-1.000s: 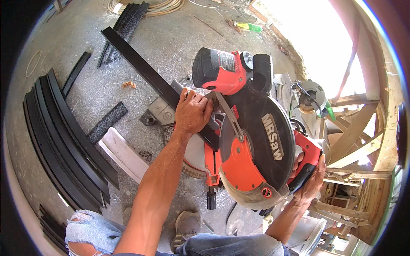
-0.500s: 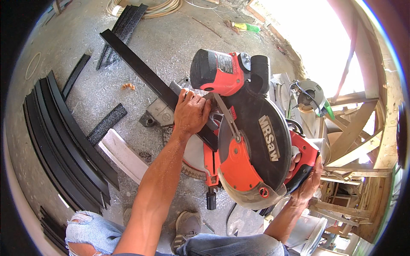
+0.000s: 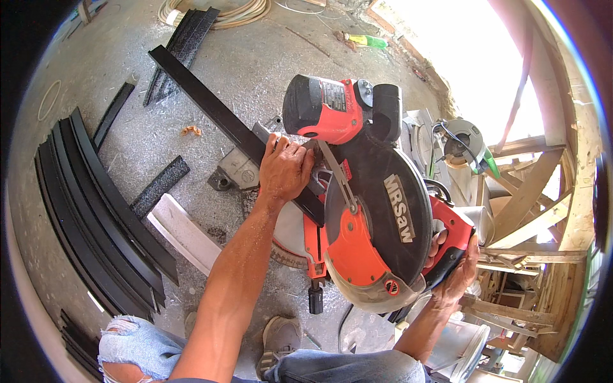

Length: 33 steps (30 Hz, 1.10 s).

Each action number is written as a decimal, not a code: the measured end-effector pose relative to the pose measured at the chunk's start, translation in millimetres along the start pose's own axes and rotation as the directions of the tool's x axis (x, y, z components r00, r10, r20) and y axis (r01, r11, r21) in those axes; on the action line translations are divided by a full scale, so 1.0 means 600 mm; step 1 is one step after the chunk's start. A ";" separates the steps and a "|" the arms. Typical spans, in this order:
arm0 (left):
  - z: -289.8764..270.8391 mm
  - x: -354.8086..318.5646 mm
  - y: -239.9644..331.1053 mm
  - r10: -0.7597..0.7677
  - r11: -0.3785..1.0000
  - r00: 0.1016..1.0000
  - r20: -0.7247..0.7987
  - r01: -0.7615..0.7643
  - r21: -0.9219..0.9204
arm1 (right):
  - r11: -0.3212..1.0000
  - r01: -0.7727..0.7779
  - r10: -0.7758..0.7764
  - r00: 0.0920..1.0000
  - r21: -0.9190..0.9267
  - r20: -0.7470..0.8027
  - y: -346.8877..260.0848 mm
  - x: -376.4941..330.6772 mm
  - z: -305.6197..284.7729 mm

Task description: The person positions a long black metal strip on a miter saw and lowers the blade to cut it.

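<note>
A red and black mitre saw (image 3: 377, 179) stands on the floor before me, its blade housing raised over the round base. My right hand (image 3: 455, 276) wraps round the saw's rear handle (image 3: 454, 237). A long black metal profile (image 3: 204, 102) lies across the saw base (image 3: 241, 169), one end by the blade. My left hand (image 3: 285, 171) grips this profile against the fence, fingers curled over it. The orange guard (image 3: 351, 249) with its clear edge covers the blade, which I cannot see.
Several long black profiles (image 3: 96, 204) lie at the left, beside short black offcuts (image 3: 159, 185) and a white channel piece (image 3: 185, 233). A second, green-handled power tool (image 3: 465, 145) and wooden framing (image 3: 536, 210) stand at the right. A coiled hose (image 3: 239, 16) lies at the far side.
The saw head has shifted very slightly left with my right hand on its handle. My left hand and the black profile stay nearly still.
</note>
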<state>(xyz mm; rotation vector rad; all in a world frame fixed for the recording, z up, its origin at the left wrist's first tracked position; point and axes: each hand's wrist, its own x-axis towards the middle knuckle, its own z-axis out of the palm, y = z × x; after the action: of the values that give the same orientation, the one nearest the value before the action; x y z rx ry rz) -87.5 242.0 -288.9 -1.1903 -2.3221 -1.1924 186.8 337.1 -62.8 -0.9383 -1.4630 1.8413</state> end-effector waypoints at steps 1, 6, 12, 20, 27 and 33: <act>-0.001 0.000 0.000 -0.002 1.000 1.000 0.001 0.002 -0.005 | 1.000 -0.001 0.002 1.000 0.008 -0.004 0.001 0.000 0.000; -0.002 0.001 0.001 -0.004 1.000 1.000 -0.005 0.004 -0.009 | 1.000 -0.001 0.001 1.000 0.007 0.000 0.001 -0.002 0.001; -0.005 0.003 0.006 -0.024 1.000 1.000 0.012 0.024 0.019 | 1.000 0.015 -0.015 1.000 -0.011 -0.006 0.002 -0.002 0.002; -0.003 0.003 0.003 -0.017 1.000 1.000 0.002 0.017 -0.011 | 1.000 0.021 -0.021 1.000 -0.009 -0.004 0.007 -0.003 -0.001; -0.002 0.000 0.002 0.004 1.000 1.000 -0.013 -0.004 0.012 | 0.999 0.024 -0.024 1.000 -0.024 -0.006 0.008 -0.004 -0.002; -0.004 0.001 0.004 -0.004 1.000 1.000 -0.015 0.003 -0.018 | 0.999 0.030 -0.030 1.000 -0.020 -0.001 0.009 -0.004 -0.002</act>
<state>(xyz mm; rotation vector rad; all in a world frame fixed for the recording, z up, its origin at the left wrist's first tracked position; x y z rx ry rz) -86.6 241.1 -285.8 -1.1792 -2.3080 -1.2216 189.0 335.0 -68.0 -0.9226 -1.4896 1.8075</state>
